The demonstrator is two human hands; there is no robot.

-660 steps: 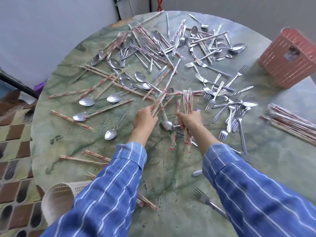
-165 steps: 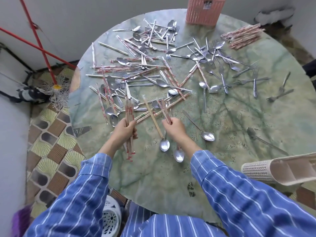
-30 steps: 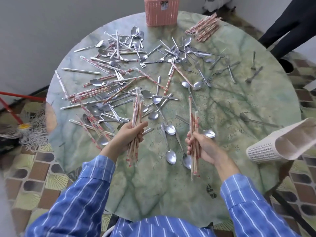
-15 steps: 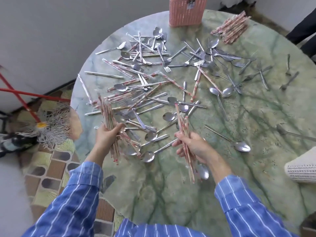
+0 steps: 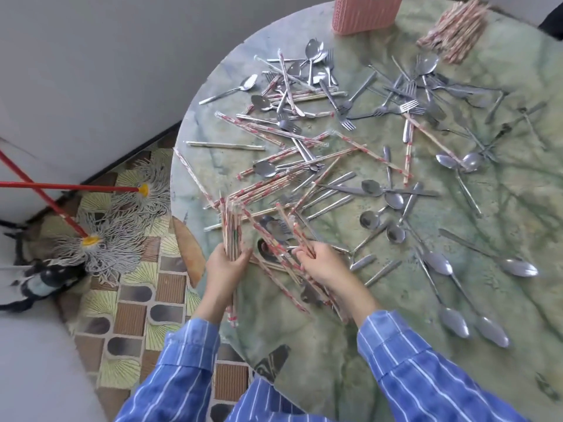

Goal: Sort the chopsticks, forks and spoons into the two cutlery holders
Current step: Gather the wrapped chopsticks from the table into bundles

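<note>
1. The left hand (image 5: 227, 264) was clenched around a bundle of paper-wrapped chopsticks (image 5: 230, 226), held nearly upright over the near left edge of the round green marble table (image 5: 304, 354). The bundle's ends stuck out above and below the fist.
2. The right hand (image 5: 327, 266) grasped a second bundle of wrapped chopsticks (image 5: 300, 236), tilted so the far ends leaned left. Its lower ends ran back under the wrist.
3. The two hands were near each other but apart, with loose chopsticks and a spoon on the table between them.
4. More loose chopsticks (image 5: 274, 187) lay criss-crossed over the left and middle of the table, mixed with spoons and forks.
5. Forks (image 5: 408, 106) clustered toward the far middle, and spoons (image 5: 518, 266) lay scattered on the right side.
6. A pink cutlery holder (image 5: 365, 13) stood at the far edge, cut off by the top of the frame. What it held could not be seen.
7. Just to its right lay a neat stack of wrapped chopsticks (image 5: 454, 28).
8. Both arms wore blue striped sleeves (image 5: 426, 376).
9. Two red-handled mops (image 5: 106, 248) lay on the tiled floor to the left.
</note>
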